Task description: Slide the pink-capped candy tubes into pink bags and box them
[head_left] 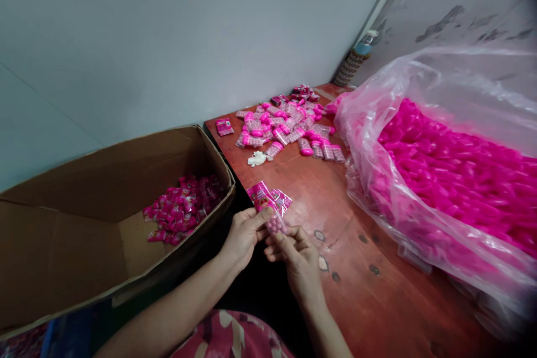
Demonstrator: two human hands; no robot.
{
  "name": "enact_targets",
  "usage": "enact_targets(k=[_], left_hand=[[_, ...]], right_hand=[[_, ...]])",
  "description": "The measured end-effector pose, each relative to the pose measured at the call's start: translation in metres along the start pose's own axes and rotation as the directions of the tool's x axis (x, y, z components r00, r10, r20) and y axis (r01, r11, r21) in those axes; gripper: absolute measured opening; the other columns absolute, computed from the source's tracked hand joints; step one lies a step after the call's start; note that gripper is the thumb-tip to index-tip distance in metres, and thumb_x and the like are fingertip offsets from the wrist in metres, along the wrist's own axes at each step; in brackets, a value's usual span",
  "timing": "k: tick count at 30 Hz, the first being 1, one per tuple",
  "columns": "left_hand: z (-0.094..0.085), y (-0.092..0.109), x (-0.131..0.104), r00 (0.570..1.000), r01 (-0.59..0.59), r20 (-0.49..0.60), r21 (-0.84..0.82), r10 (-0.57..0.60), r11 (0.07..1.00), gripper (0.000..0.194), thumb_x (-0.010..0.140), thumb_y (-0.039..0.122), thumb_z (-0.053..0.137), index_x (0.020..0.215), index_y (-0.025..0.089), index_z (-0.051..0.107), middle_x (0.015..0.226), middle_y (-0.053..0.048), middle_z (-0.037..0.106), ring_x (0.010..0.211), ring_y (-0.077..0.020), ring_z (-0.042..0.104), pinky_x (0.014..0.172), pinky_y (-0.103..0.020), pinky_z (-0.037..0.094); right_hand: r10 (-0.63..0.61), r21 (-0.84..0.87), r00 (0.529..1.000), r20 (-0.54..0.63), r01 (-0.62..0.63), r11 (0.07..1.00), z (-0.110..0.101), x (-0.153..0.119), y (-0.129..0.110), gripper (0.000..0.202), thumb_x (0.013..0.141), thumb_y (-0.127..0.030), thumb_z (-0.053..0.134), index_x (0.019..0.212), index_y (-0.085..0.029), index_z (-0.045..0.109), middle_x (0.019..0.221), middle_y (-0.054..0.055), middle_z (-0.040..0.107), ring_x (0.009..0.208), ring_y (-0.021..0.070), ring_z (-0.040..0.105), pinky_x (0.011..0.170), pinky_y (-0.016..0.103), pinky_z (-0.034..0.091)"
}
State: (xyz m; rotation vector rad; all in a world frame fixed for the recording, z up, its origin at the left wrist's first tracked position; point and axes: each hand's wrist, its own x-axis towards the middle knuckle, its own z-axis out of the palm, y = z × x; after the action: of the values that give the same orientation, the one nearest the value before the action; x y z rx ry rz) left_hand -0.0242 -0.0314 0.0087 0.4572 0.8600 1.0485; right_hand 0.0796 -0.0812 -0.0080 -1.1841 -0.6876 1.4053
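Near the table's front edge, both hands meet at a small pink printed packet with round pink candies showing through its clear lower part. My left hand pinches its left side, thumb on top. From the lower right, my right hand closes its fingers on the candy end. Just behind the held packet, more pink printed wrappers lie on the table; my fingers and the packet partly cover them. I cannot tell whether the candies sit in a separate tube inside the wrapper.
Clear candy containers with pink caps are heaped on the red table. A wrapper pack and crumpled white scrap lie nearby. Left, a cardboard box holds pink packets; right, a plastic bag holds pink pieces. A bottle stands behind.
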Motion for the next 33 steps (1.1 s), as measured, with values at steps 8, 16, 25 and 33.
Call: enact_targets(k=[8,16,25,33], left_hand=[[0.003,-0.013,-0.007,0.977,0.123,0.183,-0.089,-0.105,0.988,0.029,0.068,0.032,0.066,0.055,0.011,0.05,0.045,0.005,0.039,0.036,-0.0035,0.034,0.035,-0.018,0.029],[-0.025,0.024,-0.001,0.994,-0.11,-0.007,-0.149,0.111,0.983,0.023,0.067,0.032,0.067,0.076,0.012,0.058,0.082,-0.008,0.066,0.077,-0.0181,0.062,0.071,-0.031,0.048],[-0.023,0.011,0.027,0.897,-0.409,0.171,0.67,0.406,0.62,0.037,0.065,0.031,0.068,0.101,0.022,0.063,0.12,-0.008,0.054,0.119,-0.0258,0.039,0.102,-0.042,0.022],[-0.018,-0.015,0.056,0.748,-0.553,0.506,0.833,0.429,-0.019,0.024,0.077,0.025,0.055,0.099,0.029,0.064,0.122,-0.005,0.053,0.124,-0.0248,0.031,0.104,-0.049,0.006]], right_hand=[[0.053,0.19,0.998,0.025,-0.056,0.98,0.004,0.006,-0.001,0.018,0.071,-0.028,0.066,0.074,-0.017,0.052,0.061,0.0,0.064,0.044,0.0105,0.058,0.038,0.018,0.046],[0.079,0.105,0.996,0.032,-0.082,0.991,-0.003,0.013,-0.005,0.028,0.067,-0.029,0.069,0.083,-0.018,0.049,0.064,0.001,0.066,0.048,0.0129,0.061,0.042,0.021,0.048],[0.077,-0.043,0.997,-0.017,-0.078,0.996,-0.031,0.013,-0.015,0.023,0.071,-0.036,0.064,0.072,-0.016,0.054,0.064,0.003,0.063,0.048,0.0097,0.056,0.043,0.018,0.043],[0.067,-0.204,0.998,0.013,-0.063,0.977,-0.042,0.016,-0.016,0.021,0.074,-0.037,0.06,0.071,-0.017,0.054,0.064,0.002,0.062,0.049,0.0097,0.054,0.046,0.02,0.041]])
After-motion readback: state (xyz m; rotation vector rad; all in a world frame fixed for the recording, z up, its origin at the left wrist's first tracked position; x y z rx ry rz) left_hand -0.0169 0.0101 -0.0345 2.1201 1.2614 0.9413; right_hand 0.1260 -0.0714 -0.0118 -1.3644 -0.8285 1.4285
